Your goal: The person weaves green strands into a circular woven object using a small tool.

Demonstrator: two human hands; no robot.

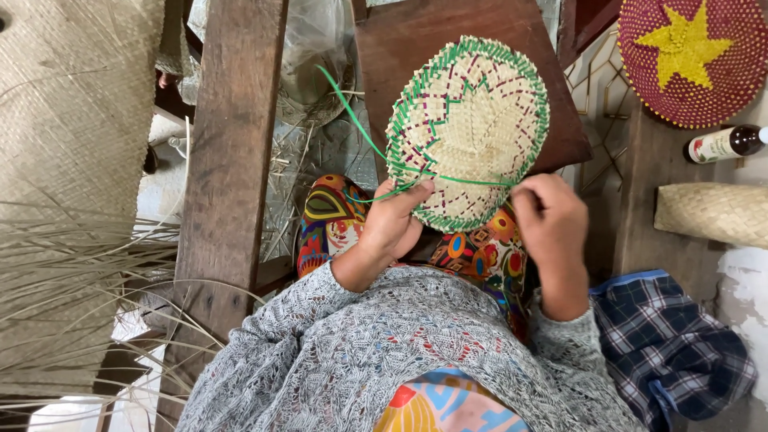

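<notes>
You hold a round woven fan [470,132] over your lap, at the middle of the view. It is pale straw with a green edging and thin lines of green and dark red running through the weave. Your left hand [392,220] pinches the near left rim of the fan, thumb on top. Your right hand [550,218] is closed at the near right rim, fingers curled around a thin green strip [360,132]. The strip runs between your hands across the fan's near edge and loops away to the far left. Your sleeves are grey knit, over bright patterned cloth.

At the far right lies a dark red woven disc with a yellow star [692,56]. Just near it lies a small dark bottle [726,144], then a pale woven roll [712,212]. A blue checked cloth [668,344] lies at the near right. Loose straw strands [72,272] spread at the left, beside a wooden beam [228,160].
</notes>
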